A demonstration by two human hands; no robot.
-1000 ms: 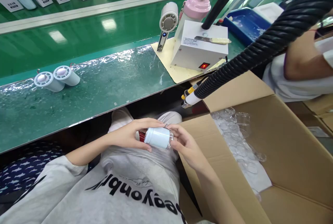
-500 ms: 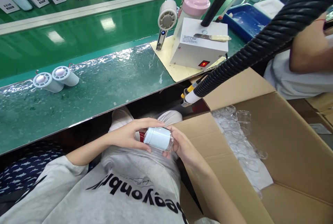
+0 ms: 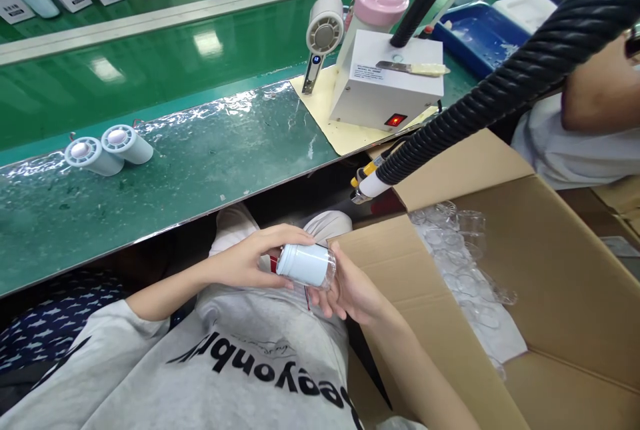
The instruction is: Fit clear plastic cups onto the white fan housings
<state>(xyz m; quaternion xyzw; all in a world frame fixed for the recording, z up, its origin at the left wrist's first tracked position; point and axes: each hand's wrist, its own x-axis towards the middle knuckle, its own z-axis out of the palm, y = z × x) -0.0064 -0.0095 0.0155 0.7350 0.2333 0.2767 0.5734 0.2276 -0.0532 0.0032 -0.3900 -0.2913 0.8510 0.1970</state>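
Note:
Above my lap, my left hand [image 3: 260,260] is closed around one end of a pale blue cylindrical fan housing [image 3: 305,265], thumb below and fingers over the top. The housing lies on its side, and a clear plastic cover [image 3: 331,270] shows around its right end. A bit of red [image 3: 273,264] shows at its left end, beside my palm. My right hand [image 3: 345,290] is at the clear end, its fingers extended and loosened beneath it. The palm seems to touch the cover; the exact contact is partly hidden.
Two similar blue fan housings [image 3: 107,149] lie on the green bench [image 3: 210,143]. A handheld fan [image 3: 323,33], a pink-lidded bottle [image 3: 380,7] and a white machine [image 3: 390,83] stand behind. A black hose [image 3: 480,93] crosses above a carton [image 3: 575,270] holding clear covers [image 3: 465,263]. A co-worker's arm [image 3: 600,93] is at right.
My right hand has loosened from the clear end, its fingers spreading lower beneath it. My left hand keeps its hold on the housing, which has barely moved. The view has shifted slightly.

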